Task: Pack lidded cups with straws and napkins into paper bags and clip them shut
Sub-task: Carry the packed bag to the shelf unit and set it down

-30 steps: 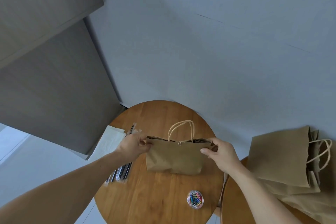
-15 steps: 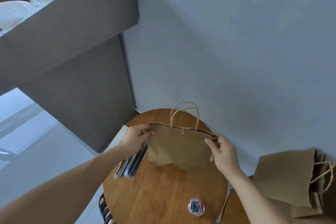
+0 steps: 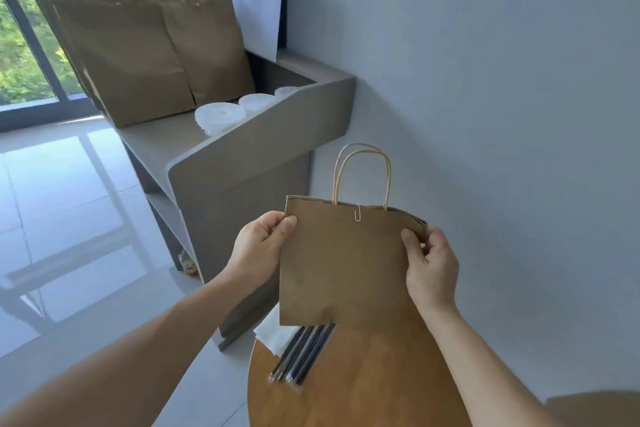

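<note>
The grey side cabinet (image 3: 242,149) now shows its top, where tall brown paper bags (image 3: 138,55) and clear lidded plastic cups (image 3: 220,116) stand. A second ago the small brown paper bag with twisted handles (image 3: 343,263) stood on the round wooden table (image 3: 363,385); now it hangs upright above it. The left hand (image 3: 258,246) pinches its upper left corner, the right hand (image 3: 431,267) its upper right. Black wrapped straws (image 3: 304,354) lie beneath it. A white paper clip (image 3: 357,212) grips the bag's rim.
</note>
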The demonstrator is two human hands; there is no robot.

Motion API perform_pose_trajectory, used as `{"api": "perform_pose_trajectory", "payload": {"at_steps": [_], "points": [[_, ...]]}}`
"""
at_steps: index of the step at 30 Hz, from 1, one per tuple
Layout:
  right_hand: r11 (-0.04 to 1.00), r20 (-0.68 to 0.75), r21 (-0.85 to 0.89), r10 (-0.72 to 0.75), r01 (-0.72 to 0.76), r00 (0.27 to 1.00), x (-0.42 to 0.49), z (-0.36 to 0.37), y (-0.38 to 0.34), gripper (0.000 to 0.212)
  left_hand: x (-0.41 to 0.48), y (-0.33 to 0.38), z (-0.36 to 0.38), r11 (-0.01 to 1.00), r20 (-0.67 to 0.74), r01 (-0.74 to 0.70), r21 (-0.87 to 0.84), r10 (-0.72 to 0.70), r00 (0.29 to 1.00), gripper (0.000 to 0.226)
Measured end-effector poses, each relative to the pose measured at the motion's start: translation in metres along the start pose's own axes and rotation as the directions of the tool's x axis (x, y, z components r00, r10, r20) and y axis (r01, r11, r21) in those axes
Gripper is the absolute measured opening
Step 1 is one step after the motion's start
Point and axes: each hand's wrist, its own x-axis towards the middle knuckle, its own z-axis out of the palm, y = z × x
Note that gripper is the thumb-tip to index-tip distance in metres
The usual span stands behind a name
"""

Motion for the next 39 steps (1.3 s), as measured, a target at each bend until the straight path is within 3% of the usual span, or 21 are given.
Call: {"api": "perform_pose_trajectory", "payload": {"at_steps": [8, 17, 21, 24, 33, 39], "points": [[0.977, -0.013, 0.157, -0.148, 0.148, 0.989, -0.011, 0.064, -0.138, 0.01, -0.015, 0.04, -0.137, 0.98, -0.159, -0.184, 0.078, 0.195, 0.968, 0.027], [0.934, -0.003, 0.255, -0.26, 0.252, 0.966, -0.009, 0.143, -0.273, 0.004, -0.003, 0.087, -0.277, 0.936, -0.348, -0.299, 0.186, 0.348, 0.87, 0.032], [0.918, 0.027, 0.289, -0.292, 0.272, 0.956, 0.006, 0.17, -0.326, 0.023, 0.02, 0.112, -0.319, 0.915, -0.401, -0.337, 0.223, 0.401, 0.823, 0.03], [0.905, 0.022, 0.324, -0.299, 0.276, 0.954, 0.029, 0.193, -0.359, 0.019, 0.046, 0.132, -0.344, 0.894, -0.44, -0.358, 0.27, 0.445, 0.78, 0.032], [0.875, 0.03, 0.385, -0.329, 0.293, 0.944, 0.119, 0.273, -0.394, 0.018, 0.146, 0.145, -0.384, 0.849, -0.514, -0.375, 0.373, 0.525, 0.678, 0.037], [0.881, 0.081, 0.383, -0.33, 0.277, 0.94, 0.197, 0.332, -0.387, 0.011, 0.228, 0.139, -0.386, 0.854, -0.527, -0.343, 0.392, 0.513, 0.677, 0.033]]}}
